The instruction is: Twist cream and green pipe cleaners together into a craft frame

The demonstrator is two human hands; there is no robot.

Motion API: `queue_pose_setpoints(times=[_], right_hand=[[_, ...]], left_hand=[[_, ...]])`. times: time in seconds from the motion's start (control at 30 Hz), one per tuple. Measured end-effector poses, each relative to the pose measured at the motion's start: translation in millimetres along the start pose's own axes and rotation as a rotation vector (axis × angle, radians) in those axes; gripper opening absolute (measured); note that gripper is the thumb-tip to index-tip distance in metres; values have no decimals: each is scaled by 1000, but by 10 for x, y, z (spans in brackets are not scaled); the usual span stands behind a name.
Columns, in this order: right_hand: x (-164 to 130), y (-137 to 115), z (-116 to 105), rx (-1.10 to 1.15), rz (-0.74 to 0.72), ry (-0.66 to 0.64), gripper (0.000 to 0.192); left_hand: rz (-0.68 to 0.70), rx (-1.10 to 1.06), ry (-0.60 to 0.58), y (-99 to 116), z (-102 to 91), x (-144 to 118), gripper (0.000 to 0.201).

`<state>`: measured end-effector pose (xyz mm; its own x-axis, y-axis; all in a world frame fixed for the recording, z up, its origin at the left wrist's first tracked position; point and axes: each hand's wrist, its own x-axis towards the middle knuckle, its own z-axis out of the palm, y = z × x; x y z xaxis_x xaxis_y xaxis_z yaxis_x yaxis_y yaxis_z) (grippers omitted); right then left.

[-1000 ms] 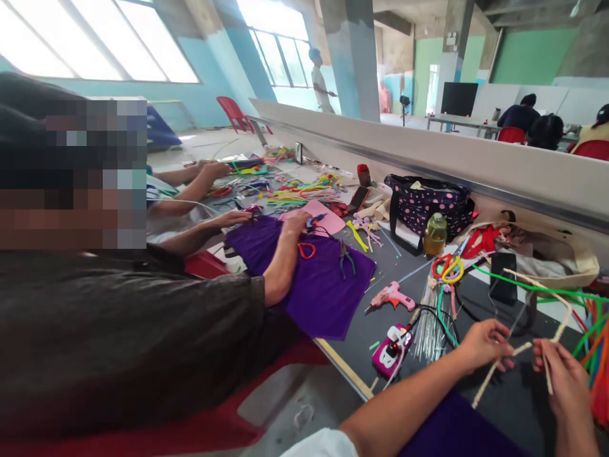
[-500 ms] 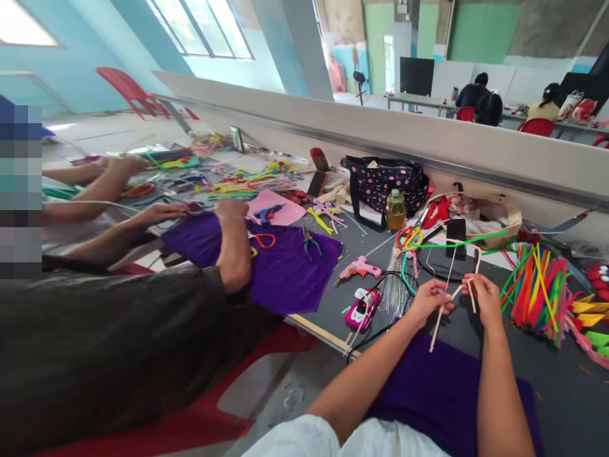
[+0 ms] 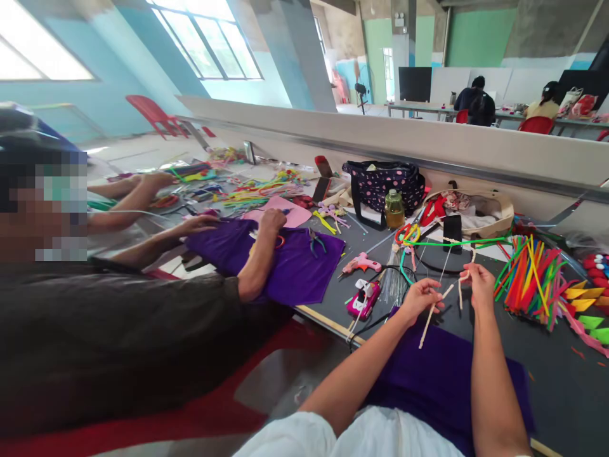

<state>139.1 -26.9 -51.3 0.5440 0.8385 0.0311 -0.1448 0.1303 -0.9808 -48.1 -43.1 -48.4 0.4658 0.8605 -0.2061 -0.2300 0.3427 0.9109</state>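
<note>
Above the purple cloth (image 3: 442, 355), my left hand (image 3: 421, 298) pinches a cream pipe cleaner (image 3: 427, 329), whose tail slants down toward me. My right hand (image 3: 479, 285), just to the right, has its fingertips closed on another cream pipe cleaner (image 3: 460, 297), bent over with one end hanging. A small gap separates the two pieces. Beyond my fingers, a long green pipe cleaner (image 3: 480, 242) runs across, with a thin pale wire (image 3: 445, 265) slanting down from it toward my left hand. Whether these join the cream pieces I cannot tell.
Left of my hands lie a pink glue gun (image 3: 362, 263), a magenta-and-white device (image 3: 364, 299) and clear sticks (image 3: 392, 285). Colourful pipe cleaners (image 3: 528, 273) are bundled at right. A jar (image 3: 394, 209) stands by a dotted bag (image 3: 385, 181). A co-worker's arm (image 3: 261, 263) reaches over another purple cloth.
My hands have drawn slightly apart, and the cream pieces that met between them now show a gap. The view has shifted, bringing more of the co-worker at left into sight.
</note>
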Motion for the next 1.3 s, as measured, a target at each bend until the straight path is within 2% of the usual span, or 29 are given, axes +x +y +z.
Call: queue_pose_setpoints(times=[0.13,0.4,0.7,0.9,1.07,1.17,1.3], right_hand=[[23,-7,-20,-21,-5,-23,44],[70,60,-46,-69,-51,40,40],[125,96,-165,-206,-35,-67,44],[148,153,-163,-193,-47,-18,40],[168,75,-159,-132,-52,62,41],[186,35,-162,-77,-21,127,41],[196,22,-176,-18,51,116,43]], left_hand=[[-4,12,47,-29,-11,-5,56],[-29,-23,13,-109,-10,-1,58],[-41,-58,55,-233,-42,53,58],[-26,-35,16,-216,-24,80,59],[-61,-18,-24,-233,-39,94,61],[-71,-14,-46,-243,-57,89,61],[-92,-17,-75,-243,-67,82,59]])
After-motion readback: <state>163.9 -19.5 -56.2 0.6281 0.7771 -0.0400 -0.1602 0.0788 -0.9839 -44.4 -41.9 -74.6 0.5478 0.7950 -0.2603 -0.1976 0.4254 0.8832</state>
